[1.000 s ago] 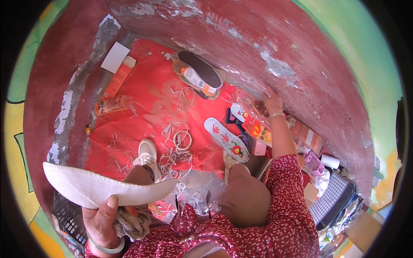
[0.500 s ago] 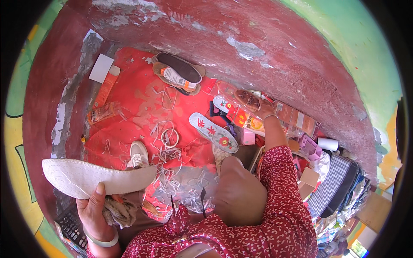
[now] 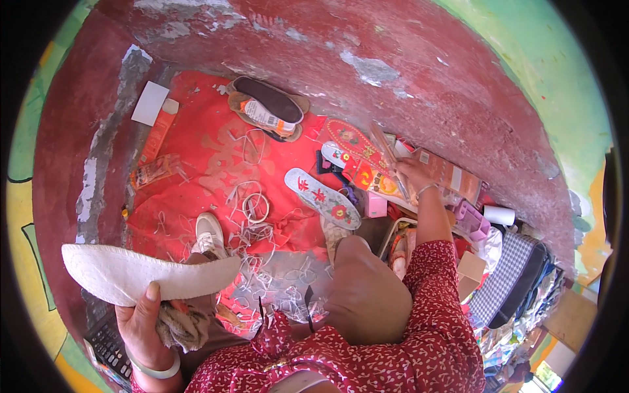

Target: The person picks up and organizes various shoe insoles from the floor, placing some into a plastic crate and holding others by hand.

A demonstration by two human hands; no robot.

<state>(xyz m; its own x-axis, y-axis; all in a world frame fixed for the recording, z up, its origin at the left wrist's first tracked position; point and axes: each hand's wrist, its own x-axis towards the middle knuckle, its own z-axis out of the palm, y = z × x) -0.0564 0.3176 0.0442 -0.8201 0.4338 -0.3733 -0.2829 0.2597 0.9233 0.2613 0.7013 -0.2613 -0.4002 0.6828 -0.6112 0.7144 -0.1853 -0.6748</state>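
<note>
My left hand [image 3: 141, 327] grips a thick white insole [image 3: 151, 274], thumb laid across its near edge. A crumpled grey-brown cloth [image 3: 185, 325] bunches beside that hand, over my lap. Out to the right, my right hand [image 3: 417, 171] is closed on a thin brown insole [image 3: 383, 147], turned nearly edge-on. Beneath and beyond it lies an insole with a brown-red floral pattern [image 3: 354, 139]. Nearer the middle rests a pale insole with red markings and a flower [image 3: 323, 198]. Part of another pale flowered insole [image 3: 334, 154] shows next to the patterned one.
Dark-topped insoles [image 3: 270, 103] are stacked near the far wall. Loose strings [image 3: 259, 239] and a tape roll [image 3: 255, 207] litter the red cloth [image 3: 209, 131]. At right stand a pink box [image 3: 376, 205], a purple basket [image 3: 472, 221], a white roll [image 3: 499, 216] and a checked bag [image 3: 508, 275].
My right hand has turned the brown insole from face-up to nearly edge-on and drawn it slightly nearer and right, uncovering more of the patterned insole. My left hand stays almost still.
</note>
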